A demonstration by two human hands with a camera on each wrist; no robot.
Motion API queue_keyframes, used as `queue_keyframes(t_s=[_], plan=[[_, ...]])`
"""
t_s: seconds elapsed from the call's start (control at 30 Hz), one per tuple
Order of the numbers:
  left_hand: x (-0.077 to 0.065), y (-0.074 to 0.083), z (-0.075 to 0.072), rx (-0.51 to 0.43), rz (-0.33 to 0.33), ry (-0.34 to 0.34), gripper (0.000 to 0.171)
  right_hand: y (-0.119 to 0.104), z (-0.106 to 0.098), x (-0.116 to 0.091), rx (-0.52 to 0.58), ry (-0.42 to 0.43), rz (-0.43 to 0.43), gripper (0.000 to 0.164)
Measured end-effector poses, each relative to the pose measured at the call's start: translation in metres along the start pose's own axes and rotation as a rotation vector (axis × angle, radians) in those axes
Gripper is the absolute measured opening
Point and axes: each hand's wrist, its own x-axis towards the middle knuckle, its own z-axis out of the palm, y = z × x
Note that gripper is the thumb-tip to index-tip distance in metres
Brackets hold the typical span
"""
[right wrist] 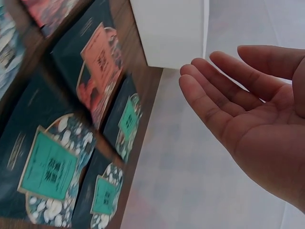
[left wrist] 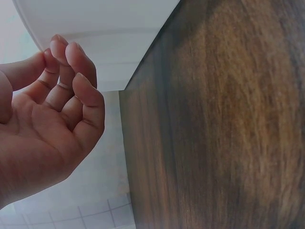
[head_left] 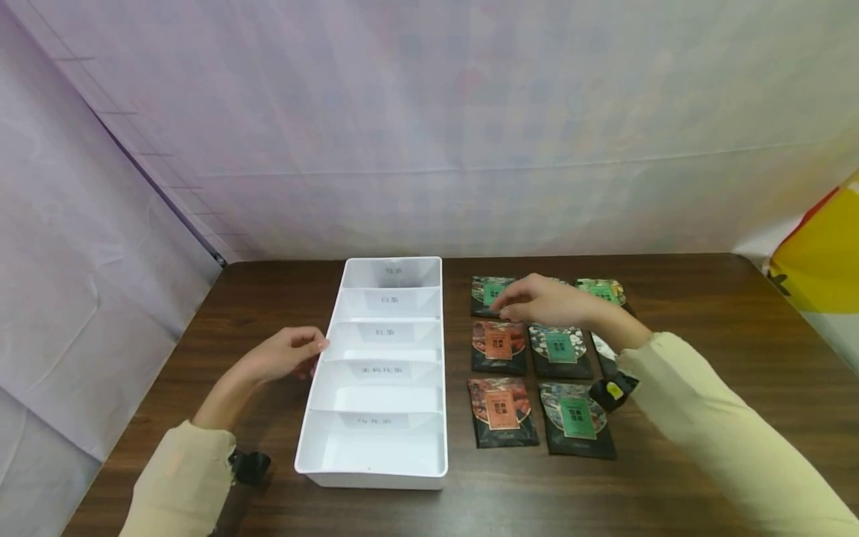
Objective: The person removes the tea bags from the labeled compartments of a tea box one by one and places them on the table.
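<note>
Reaching stage: right hand (head_left: 537,300) released, hovering over green-label packet (head_left: 492,292); left hand (head_left: 285,353) loose by divided tray (head_left: 322,429). Next prob. needs pinch on packet.

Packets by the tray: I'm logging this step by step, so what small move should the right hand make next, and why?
Probably lower the right hand onto the far-left packet and pinch it. The hand hovers open right over that packet, holding nothing, and the tray compartments look bare. The left hand rests at the tray's left side, loosely curled and holding nothing.
</note>
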Motion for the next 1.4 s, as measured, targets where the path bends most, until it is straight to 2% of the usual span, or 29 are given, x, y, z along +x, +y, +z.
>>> queue_keyframes(t_s=[0.3,0.53,0.7,0.9,1.17,1.4], plan=[[-0.001,0.001,0.001,-0.022,0.001,0.004,0.021,-0.016,0.001,0.023,0.064,0.013,0.004,0.026],[-0.001,0.001,0.001,-0.038,0.005,0.000,0.020,-0.031,0.004,0.045,0.021,0.049,-0.032,0.025],[0.000,0.000,0.000,-0.046,0.004,-0.002,0.020,-0.039,0.007,0.061,0.072,0.067,-0.029,0.027],[0.000,-0.001,0.000,-0.046,0.016,-0.009,0.020,-0.042,0.011,0.079,0.077,0.111,-0.019,0.025],[-0.001,0.001,0.000,-0.041,0.008,-0.011,0.020,-0.045,0.022,0.098,0.074,0.078,0.006,0.027],[-0.001,0.001,0.000,-0.039,0.012,-0.014,0.020,-0.043,0.034,0.112,-0.008,0.085,0.014,0.027]])
